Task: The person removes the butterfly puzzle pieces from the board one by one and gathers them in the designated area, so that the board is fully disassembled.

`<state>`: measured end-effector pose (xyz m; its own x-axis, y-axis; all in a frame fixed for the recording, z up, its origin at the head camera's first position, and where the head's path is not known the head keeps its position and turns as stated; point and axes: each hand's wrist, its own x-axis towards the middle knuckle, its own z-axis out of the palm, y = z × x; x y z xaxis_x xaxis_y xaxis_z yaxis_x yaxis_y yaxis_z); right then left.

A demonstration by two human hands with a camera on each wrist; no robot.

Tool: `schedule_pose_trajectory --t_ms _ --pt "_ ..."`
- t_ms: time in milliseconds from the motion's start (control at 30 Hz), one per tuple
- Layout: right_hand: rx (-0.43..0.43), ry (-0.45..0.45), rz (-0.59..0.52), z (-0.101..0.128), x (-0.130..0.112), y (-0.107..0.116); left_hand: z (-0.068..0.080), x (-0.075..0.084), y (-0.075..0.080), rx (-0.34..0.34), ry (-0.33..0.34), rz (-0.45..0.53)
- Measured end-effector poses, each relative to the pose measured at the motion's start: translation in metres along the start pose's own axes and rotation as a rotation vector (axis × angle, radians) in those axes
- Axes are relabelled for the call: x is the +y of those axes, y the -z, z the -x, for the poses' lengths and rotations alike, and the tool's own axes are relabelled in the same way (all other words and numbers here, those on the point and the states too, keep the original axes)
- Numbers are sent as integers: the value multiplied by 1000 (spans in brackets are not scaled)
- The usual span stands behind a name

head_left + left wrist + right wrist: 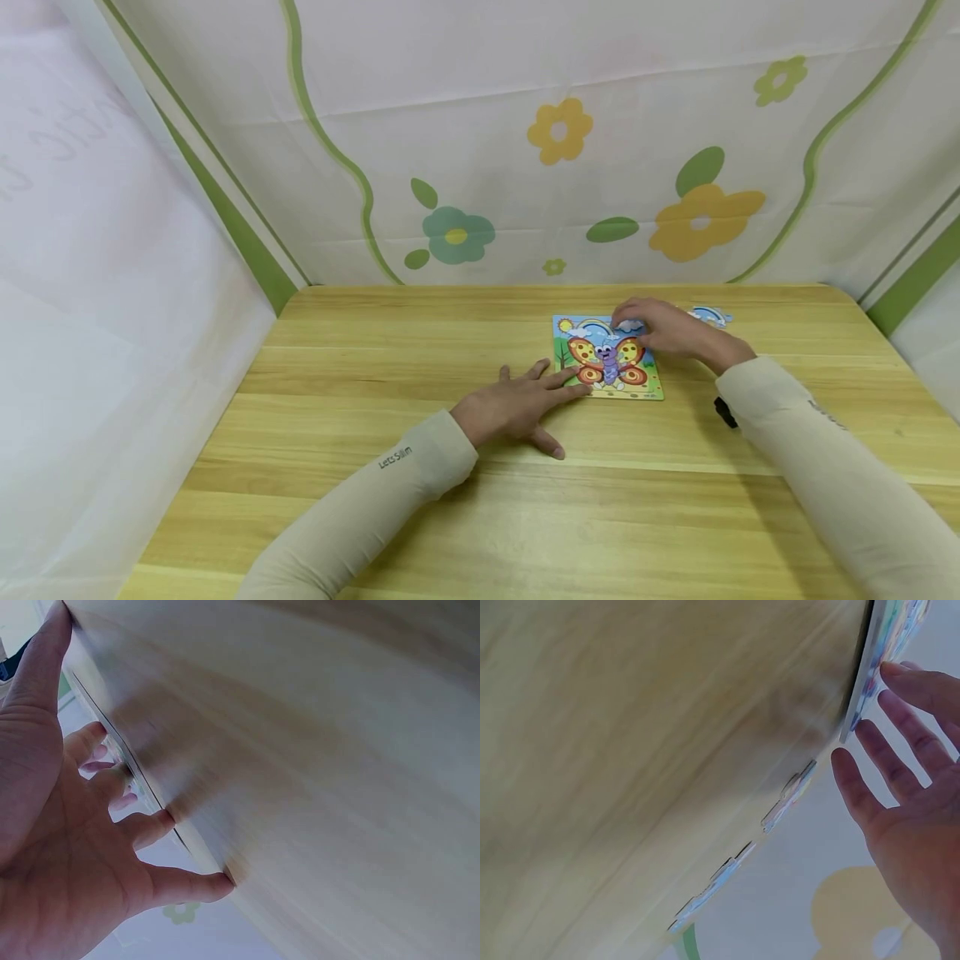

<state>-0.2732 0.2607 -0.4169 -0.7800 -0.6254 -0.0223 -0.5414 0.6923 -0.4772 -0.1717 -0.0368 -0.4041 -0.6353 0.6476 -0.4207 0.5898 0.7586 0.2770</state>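
A square butterfly jigsaw puzzle (609, 377) lies on the wooden table. My left hand (517, 408) is spread over the puzzle's left side, with fingertips on its board and the thumb on the tabletop. In the left wrist view, the left hand (82, 855) shows its fingers stretched apart. Over the upper right part of the puzzle, my right hand (663, 327) touches the picture with its fingertips. The right wrist view shows the right hand (915, 772) with fingers lightly bent against the puzzle (870, 675); no piece is visible between them.
A loose rainbow puzzle piece (708, 315) lies right of the board. Another loose piece (789, 796) lies nearer the board, mostly hidden by my right hand in the head view. Flower-printed white cloth (487, 83) rises behind the table (375, 350).
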Motion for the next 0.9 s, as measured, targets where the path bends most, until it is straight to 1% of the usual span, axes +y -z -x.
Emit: schedule_pose_trajectory --t_ms 367,900 --pt "-25 25 16 -1 -3 1 1 1 1 -2 -1 7" --pt "-74 15 31 3 -10 5 0 1 1 -7 5 4"
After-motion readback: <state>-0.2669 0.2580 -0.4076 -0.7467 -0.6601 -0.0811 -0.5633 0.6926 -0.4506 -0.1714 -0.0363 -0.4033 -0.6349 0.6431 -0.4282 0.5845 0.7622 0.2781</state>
